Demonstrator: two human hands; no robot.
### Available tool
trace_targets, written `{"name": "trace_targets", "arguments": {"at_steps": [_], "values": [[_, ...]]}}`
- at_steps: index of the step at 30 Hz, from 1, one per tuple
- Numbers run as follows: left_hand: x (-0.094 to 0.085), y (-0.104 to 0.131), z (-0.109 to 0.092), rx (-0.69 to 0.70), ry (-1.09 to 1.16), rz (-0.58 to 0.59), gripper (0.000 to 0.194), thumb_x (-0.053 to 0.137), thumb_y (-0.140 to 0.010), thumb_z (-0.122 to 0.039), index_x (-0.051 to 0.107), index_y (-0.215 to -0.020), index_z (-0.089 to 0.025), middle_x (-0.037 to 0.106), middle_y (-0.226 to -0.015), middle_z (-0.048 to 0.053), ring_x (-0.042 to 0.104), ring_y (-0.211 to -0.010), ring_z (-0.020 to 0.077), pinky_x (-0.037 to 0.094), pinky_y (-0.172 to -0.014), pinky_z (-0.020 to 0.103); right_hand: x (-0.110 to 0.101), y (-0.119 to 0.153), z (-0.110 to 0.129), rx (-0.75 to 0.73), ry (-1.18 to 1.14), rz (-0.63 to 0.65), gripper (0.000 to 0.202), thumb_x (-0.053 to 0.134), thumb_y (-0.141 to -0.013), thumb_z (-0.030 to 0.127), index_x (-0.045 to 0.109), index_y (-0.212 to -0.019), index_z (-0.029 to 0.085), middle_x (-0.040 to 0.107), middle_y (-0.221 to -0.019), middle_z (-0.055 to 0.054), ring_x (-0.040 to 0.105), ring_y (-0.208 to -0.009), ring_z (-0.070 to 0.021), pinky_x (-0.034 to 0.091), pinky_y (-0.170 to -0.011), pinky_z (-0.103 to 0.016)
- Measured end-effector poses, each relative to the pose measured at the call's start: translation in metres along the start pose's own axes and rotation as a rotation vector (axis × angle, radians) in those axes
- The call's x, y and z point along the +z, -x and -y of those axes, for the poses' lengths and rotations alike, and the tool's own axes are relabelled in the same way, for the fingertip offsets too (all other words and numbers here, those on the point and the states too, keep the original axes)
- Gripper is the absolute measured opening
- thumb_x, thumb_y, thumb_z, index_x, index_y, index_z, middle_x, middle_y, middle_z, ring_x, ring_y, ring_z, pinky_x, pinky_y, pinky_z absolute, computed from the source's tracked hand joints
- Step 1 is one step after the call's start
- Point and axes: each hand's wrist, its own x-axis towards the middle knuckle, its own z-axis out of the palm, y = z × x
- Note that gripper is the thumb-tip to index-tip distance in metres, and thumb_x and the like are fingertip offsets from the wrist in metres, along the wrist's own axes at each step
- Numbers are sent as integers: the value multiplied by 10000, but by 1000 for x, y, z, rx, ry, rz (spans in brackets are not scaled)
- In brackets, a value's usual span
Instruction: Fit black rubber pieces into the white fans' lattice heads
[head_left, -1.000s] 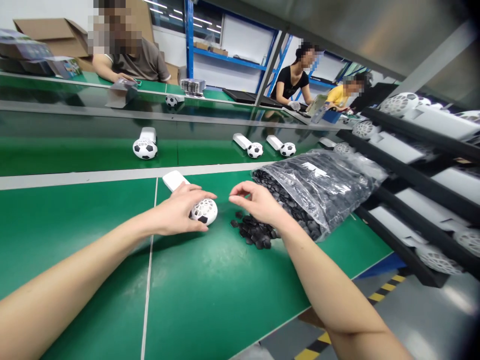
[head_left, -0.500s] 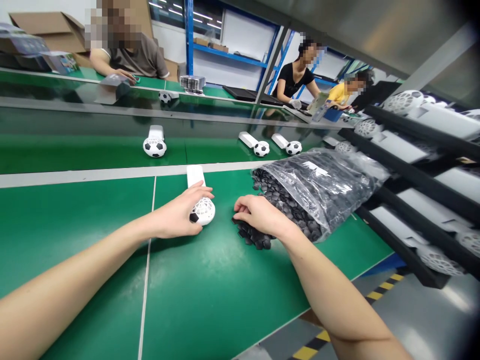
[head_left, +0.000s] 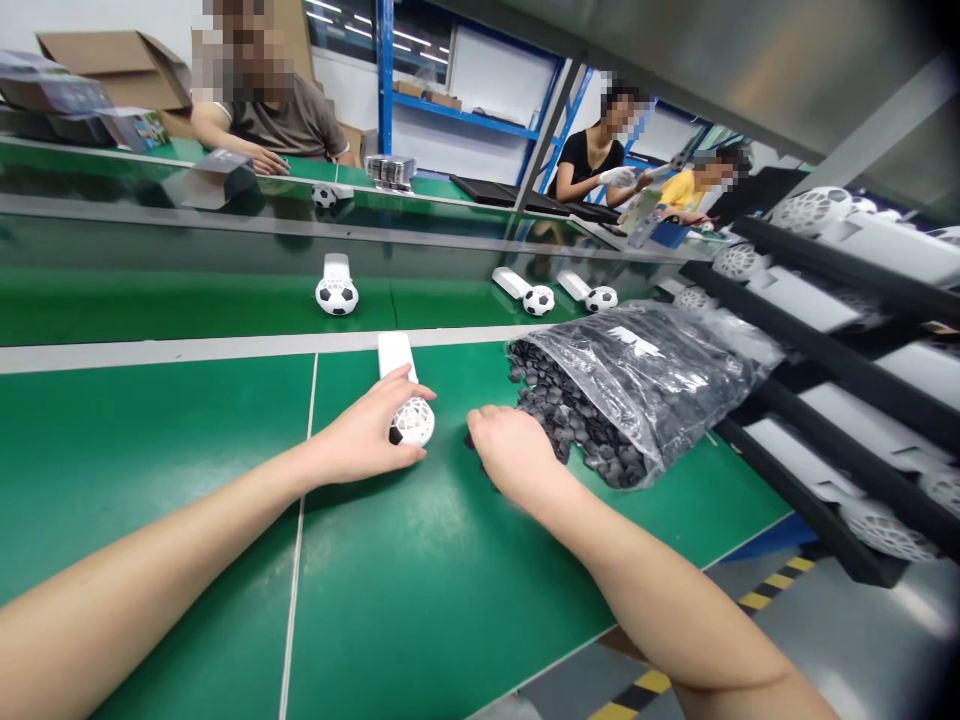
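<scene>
My left hand (head_left: 375, 425) grips a white device (head_left: 412, 422) by its round latticed head, thumb below and fingers above. One black patch shows on that head, and its flat white body points away from me. My right hand (head_left: 517, 450) is over the small black pieces (head_left: 551, 412) that spill from a clear plastic bag (head_left: 637, 370); its fingers curl down and their tips are hidden, so what they hold does not show.
Soccer-ball devices (head_left: 337, 294) lie on the green conveyor (head_left: 420, 300) behind a pale rail (head_left: 187, 347). A black rack (head_left: 825, 480) with white units leans in at the right. Several people sit across the line.
My right hand has turned and lowered over the black pieces, its fingertips now hidden. My left hand keeps its hold on the device. The devices on the conveyor have shifted right.
</scene>
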Motion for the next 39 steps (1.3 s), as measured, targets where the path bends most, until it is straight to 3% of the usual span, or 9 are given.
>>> {"name": "trace_targets", "arguments": {"at_steps": [4,9,11,16,23,26,29,34,39], "values": [[-2,0,-1,16,3,15,521,576,-670,-307,445,-1166,-210,328,-1390,94,102,-1347,240,274,-1040,406,8,-7,-17,43,-218,-163,243,426,-786,19,590,-938,114,631,-849,-122,605,-799,-218,465,-678,-307],[-4,-1,0,45,-1,39,528,565,-669,-281,438,-1177,-212,349,-1377,95,105,-1346,245,272,-1037,430,13,-11,-20,-57,-990,-248,115,482,-839,190,573,-909,190,651,-831,-13,610,-741,-127,477,-665,-244],[-4,-1,1,59,3,37,528,568,-667,-277,439,-1175,-216,361,-1369,93,100,-1347,242,252,-1045,442,10,-10,-16,-106,-1131,-247,97,506,-830,212,583,-884,192,651,-811,2,602,-716,-115,474,-654,-237],[-3,-2,1,78,16,31,492,573,-657,-261,467,-1135,-214,416,-1324,79,128,-1342,247,237,-1055,441,4,-10,-14,-241,-1038,-338,130,545,-810,163,655,-855,216,659,-841,2,591,-811,-120,447,-766,-252],[-3,-2,2,89,20,24,500,580,-660,-262,464,-1143,-209,432,-1307,78,127,-1343,242,233,-1059,428,6,-8,-12,-364,-854,-485,110,525,-822,140,621,-859,179,631,-840,-27,570,-808,-121,458,-750,-249],[-2,-2,2,74,26,22,526,618,-660,-359,470,-1139,-200,412,-1327,93,131,-1341,252,241,-1057,422,10,-8,-7,-516,-743,-503,208,437,-846,93,631,-862,166,624,-881,-60,559,-845,-135,460,-750,-261],[-1,-2,2,70,27,-2,573,637,-648,-438,472,-1137,-191,413,-1327,107,149,-1336,267,255,-1051,424,14,-10,0,-571,-719,-495,207,429,-848,99,625,-844,166,635,-864,-56,561,-823,-138,461,-738,-263],[2,-2,2,102,29,-27,436,599,-697,-386,491,-1084,-217,476,-1266,63,154,-1336,252,255,-1050,419,15,-11,5,-345,-971,-429,67,553,-797,145,604,-816,184,639,-810,-8,576,-781,-116,459,-738,-242],[4,-1,3,96,29,-50,402,561,-732,-427,500,-1076,-228,513,-1212,55,174,-1329,258,268,-1035,433,16,-11,4,-134,-1209,-310,20,606,-758,197,596,-765,181,621,-728,22,560,-659,-96,453,-638,-215]]}}
